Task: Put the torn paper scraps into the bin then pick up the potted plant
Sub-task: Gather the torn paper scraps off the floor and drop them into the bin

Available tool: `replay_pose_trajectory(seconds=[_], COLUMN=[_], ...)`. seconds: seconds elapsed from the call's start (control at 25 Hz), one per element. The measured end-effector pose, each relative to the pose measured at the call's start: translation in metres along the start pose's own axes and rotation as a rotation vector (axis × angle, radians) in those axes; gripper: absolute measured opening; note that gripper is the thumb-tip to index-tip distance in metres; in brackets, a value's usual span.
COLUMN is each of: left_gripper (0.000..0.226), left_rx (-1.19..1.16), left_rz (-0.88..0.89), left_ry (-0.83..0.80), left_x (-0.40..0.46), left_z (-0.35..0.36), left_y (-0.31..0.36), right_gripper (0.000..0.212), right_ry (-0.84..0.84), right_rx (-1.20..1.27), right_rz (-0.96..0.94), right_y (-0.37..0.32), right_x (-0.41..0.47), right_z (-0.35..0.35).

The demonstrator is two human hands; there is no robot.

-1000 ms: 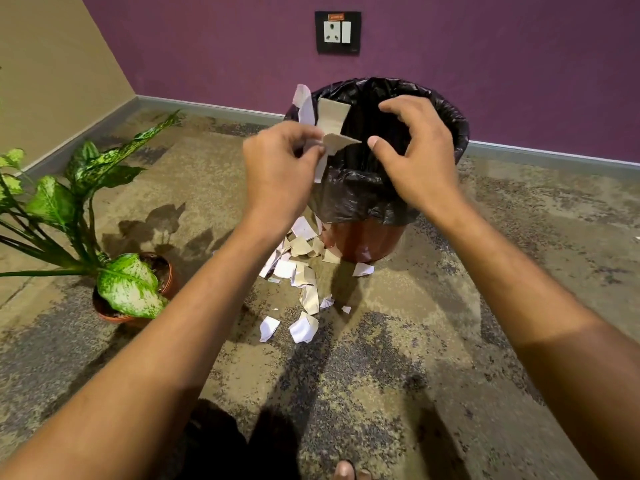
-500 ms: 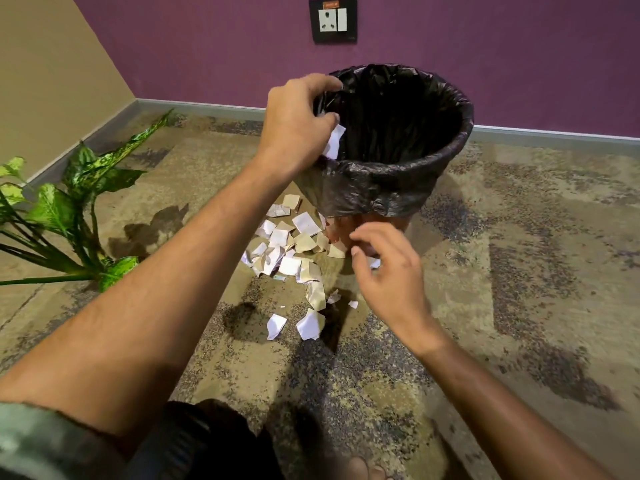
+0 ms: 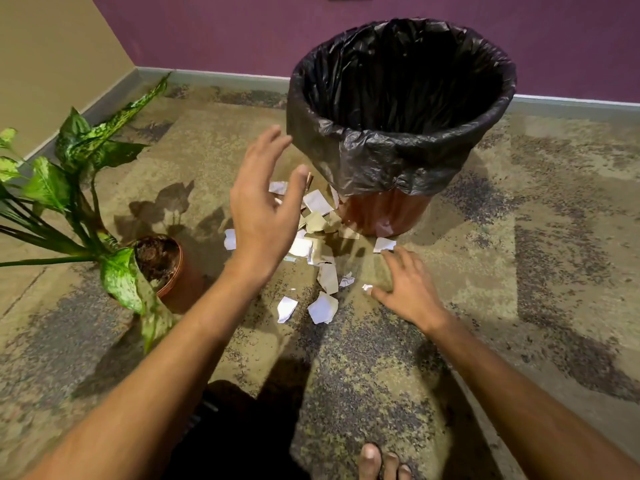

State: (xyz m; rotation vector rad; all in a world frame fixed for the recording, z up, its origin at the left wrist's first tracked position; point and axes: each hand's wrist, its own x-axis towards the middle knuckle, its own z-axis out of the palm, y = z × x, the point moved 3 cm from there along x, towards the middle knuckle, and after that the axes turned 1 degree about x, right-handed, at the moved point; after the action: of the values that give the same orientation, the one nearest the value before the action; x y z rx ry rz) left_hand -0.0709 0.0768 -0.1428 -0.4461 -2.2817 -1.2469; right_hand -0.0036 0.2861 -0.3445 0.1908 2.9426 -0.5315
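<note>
— Both hands have dropped from the bin's rim since a second ago; what are they doing?
— Left hand [image 3: 265, 209] hovers above the heap of torn paper scraps [image 3: 317, 233], fingers spread and loosely bent, holding nothing. Right hand [image 3: 407, 285] lies low at the carpet [image 3: 519, 271], fingers splayed, thumb tip beside one small crumpled scrap [image 3: 367, 288].

— Where do the scraps lie?
— On the carpet, piled against the foot of the bin [image 3: 384, 213], with a few strays nearer the person.

— And the bin?
— Upright, lined with a black bag [image 3: 381, 157], near the purple wall [image 3: 242, 32].

— The potted plant [image 3: 162, 268]?
— Standing on the floor to the left, apart from both hands, its leaves leaning toward the corner.
</note>
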Motion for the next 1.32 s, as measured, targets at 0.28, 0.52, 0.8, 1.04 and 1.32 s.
replay_pose_trajectory(seconds=[0.28, 0.52, 0.8, 1.04, 1.32], left_gripper=[0.094, 0.112, 0.081, 0.076, 0.056], left_rx=[0.331, 0.411, 0.394, 0.321, 0.367], left_rz=[-0.559, -0.683, -0.586, -0.544, -0.506], left_ry=[-0.613, -0.758, -0.789, -0.812, -0.891], left_x=[-0.131, -0.16, -0.168, -0.167, -0.173], left_z=[0.018, 0.03, 0.044, 0.044, 0.048], left_y=[-0.098, -0.116, -0.119, -0.121, -0.114], right_gripper=[0.1, 0.111, 0.048, 0.031, 0.055], right_ry=[-0.097, -0.194, -0.163, -0.1, -0.001], right_rx=[-0.078, -0.102, -0.148, 0.119, 0.319], right_rz=[-0.08, -0.289, -0.365, -0.323, -0.062], right_y=[-0.026, -0.069, -0.102, -0.092, -0.055], right_x=[0.033, 0.039, 0.019, -0.016, -0.014], right_z=[0.016, 0.023, 0.019, 0.021, -0.006])
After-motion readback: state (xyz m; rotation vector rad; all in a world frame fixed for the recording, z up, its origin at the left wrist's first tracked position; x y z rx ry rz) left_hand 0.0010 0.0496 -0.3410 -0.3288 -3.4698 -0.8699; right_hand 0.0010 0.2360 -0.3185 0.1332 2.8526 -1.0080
